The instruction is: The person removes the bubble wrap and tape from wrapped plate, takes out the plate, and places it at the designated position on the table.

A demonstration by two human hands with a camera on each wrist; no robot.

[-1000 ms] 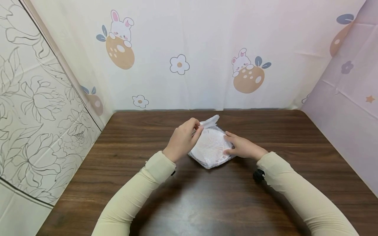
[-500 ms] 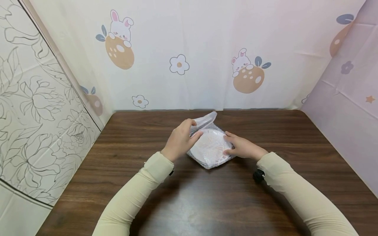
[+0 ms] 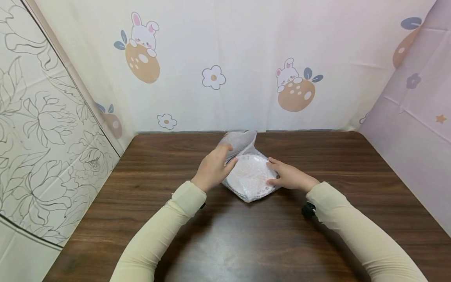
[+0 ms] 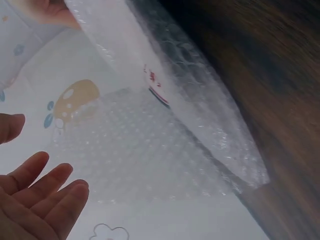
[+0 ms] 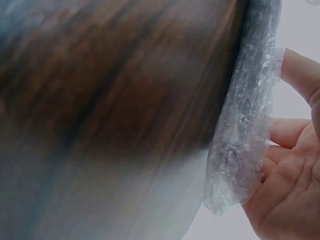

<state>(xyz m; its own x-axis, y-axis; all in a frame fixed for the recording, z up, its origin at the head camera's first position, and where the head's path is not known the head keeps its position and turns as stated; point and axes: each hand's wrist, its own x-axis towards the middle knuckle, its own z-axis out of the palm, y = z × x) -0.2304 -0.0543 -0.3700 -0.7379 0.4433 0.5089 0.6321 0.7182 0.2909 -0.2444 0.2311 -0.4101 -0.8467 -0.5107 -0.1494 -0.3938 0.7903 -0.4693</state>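
Observation:
A round white plate [image 3: 251, 176] lies near the back middle of the table inside bubble wrap [image 3: 240, 141]. Its printed rim shows red marks and a dark line in the left wrist view. One flap of the wrap stands up and spreads toward the back left. Beside that flap is my left hand [image 3: 212, 168], its fingers apart and extended, with nothing between them in the left wrist view. My right hand [image 3: 293, 176] holds the plate's right edge through the wrap, fingers and thumb at the rim. In the right wrist view, the bubble wrap [image 5: 240, 115] edge partly covers its fingers.
The dark wooden table [image 3: 246, 243] runs back to a pale curtain [image 3: 243, 78] printed with rabbits and flowers. A white panel with flower line drawings [image 3: 46, 129] stands along the left, and a lilac curtain [image 3: 419, 137] along the right.
My left hand has let go of the bubble wrap flap and drawn slightly left. The flap has unfolded up and leftward. The right hand and the plate have stayed in place.

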